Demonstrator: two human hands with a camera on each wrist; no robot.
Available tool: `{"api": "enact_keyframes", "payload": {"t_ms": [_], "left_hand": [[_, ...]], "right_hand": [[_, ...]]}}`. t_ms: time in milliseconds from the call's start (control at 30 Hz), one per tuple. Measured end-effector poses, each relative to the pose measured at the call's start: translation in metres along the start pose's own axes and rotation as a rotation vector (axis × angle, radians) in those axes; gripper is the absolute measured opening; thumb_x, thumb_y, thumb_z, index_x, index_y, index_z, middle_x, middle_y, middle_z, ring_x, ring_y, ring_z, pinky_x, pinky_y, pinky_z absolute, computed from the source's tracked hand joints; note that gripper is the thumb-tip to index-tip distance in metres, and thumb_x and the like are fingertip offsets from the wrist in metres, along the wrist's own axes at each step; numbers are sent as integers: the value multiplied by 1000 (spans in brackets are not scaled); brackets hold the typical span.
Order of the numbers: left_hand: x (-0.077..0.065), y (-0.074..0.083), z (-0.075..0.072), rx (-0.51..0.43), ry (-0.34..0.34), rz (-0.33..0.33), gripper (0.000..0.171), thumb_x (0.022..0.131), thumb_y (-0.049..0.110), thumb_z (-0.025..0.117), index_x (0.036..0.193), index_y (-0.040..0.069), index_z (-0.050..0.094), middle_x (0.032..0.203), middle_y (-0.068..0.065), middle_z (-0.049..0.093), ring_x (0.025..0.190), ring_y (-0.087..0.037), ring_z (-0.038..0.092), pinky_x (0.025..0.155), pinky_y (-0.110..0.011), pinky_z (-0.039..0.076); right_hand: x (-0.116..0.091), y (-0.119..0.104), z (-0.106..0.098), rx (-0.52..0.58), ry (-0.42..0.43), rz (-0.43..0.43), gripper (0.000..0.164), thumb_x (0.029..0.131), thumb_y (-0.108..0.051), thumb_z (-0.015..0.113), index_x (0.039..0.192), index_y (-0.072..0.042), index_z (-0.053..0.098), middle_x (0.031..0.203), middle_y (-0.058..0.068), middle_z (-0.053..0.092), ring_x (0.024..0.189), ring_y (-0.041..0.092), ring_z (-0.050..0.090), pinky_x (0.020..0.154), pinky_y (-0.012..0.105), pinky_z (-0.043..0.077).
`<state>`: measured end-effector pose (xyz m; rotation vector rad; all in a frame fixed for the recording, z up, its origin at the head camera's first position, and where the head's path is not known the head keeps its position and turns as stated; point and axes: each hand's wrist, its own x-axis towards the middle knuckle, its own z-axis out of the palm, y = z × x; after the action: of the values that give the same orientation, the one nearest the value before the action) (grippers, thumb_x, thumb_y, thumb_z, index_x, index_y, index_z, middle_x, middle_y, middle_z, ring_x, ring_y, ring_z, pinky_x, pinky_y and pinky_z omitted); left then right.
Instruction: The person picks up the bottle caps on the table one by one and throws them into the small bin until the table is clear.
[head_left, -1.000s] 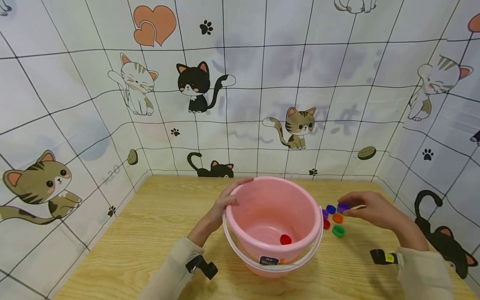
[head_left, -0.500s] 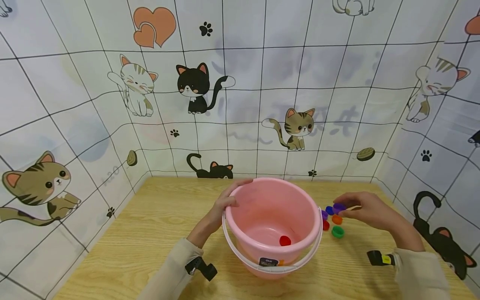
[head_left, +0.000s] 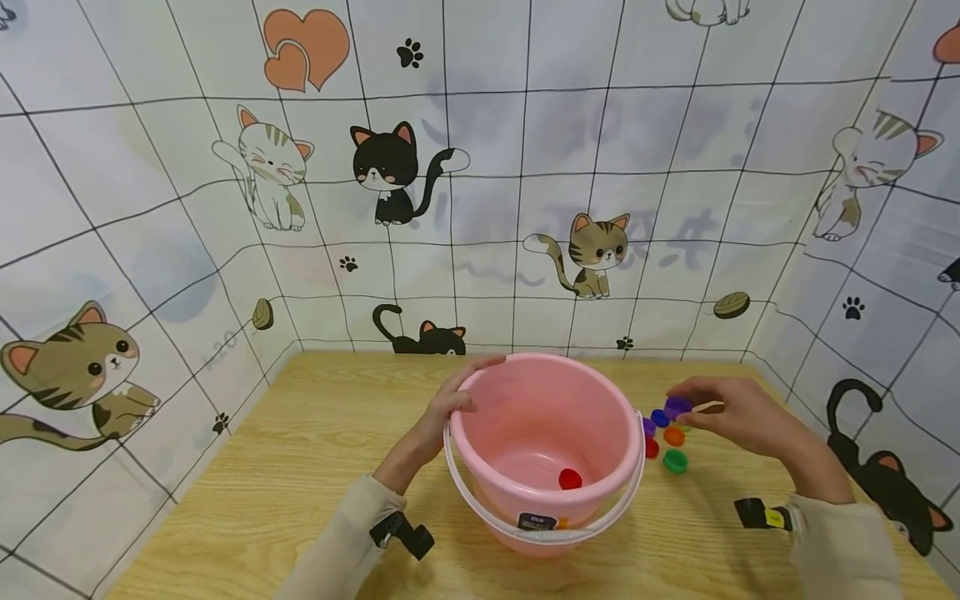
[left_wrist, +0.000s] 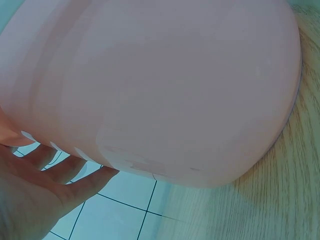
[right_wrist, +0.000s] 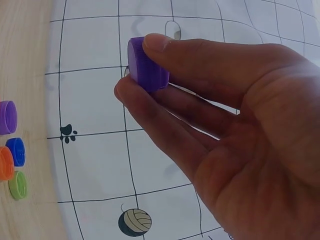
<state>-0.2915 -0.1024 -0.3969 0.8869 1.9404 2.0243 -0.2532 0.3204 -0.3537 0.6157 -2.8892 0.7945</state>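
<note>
A pink bucket (head_left: 525, 400) with a white handle stands on the table in the head view. At the bucket's left rim my left hand (head_left: 447, 412) grips, thumb inside and fingers along the outer wall; the left wrist view shows those fingers (left_wrist: 85, 182) against the outside. To the right of the bucket, my right hand (head_left: 750, 417) pinches a purple bottle cap (right_wrist: 150, 67) between thumb and fingers, raised off the table. One red cap (head_left: 570, 479) lies on the bucket's floor.
Beside the bucket on the right lie several loose caps, among them a green cap (head_left: 675, 461), an orange cap (head_left: 673, 436), a blue cap (head_left: 659, 418) and a light green cap (right_wrist: 18, 185). Cat-patterned sheeting (head_left: 487, 208) rises behind the wooden table (head_left: 300, 467).
My right hand has shifted slightly left and up with the purple cap, uncovering part of the light green cap. My left hand and the bucket have not visibly moved.
</note>
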Motion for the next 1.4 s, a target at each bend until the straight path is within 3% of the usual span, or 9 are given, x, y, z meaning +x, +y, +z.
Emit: {"api": "enact_keyframes", "payload": {"t_ms": [300,700,1200,1400], "left_hand": [[0,0,0,0,-1,-4,79,78,12,43,157,18,41,152,-20,45,118,-38,58,87,-44,59],[-1,0,-1,-12,-8,3,78,79,13,43,157,18,41,152,-20,45,118,-40,58,86,-45,60],[0,1,1,-13,-11,1,79,78,13,43,157,19,41,152,-20,45,119,-43,56,86,-45,60],[0,1,0,-11,1,-5,79,78,13,44,157,17,41,152,-22,45,117,-38,57,85,-40,59]], "right_hand": [[1,-8,0,19,-7,-8,35,91,-17,76,124,-4,71,110,6,76,97,16,71,83,37,62],[-1,-18,-4,-14,38,-63,37,90,-15,78,124,-3,71,112,9,76,99,24,72,80,35,62],[-2,-22,-4,-1,30,-57,37,90,-15,78,124,-2,72,113,10,76,99,23,72,80,36,63],[-1,-24,-3,-5,35,-63,37,90,-15,78,124,-1,71,113,11,76,101,28,73,80,35,63]]}}
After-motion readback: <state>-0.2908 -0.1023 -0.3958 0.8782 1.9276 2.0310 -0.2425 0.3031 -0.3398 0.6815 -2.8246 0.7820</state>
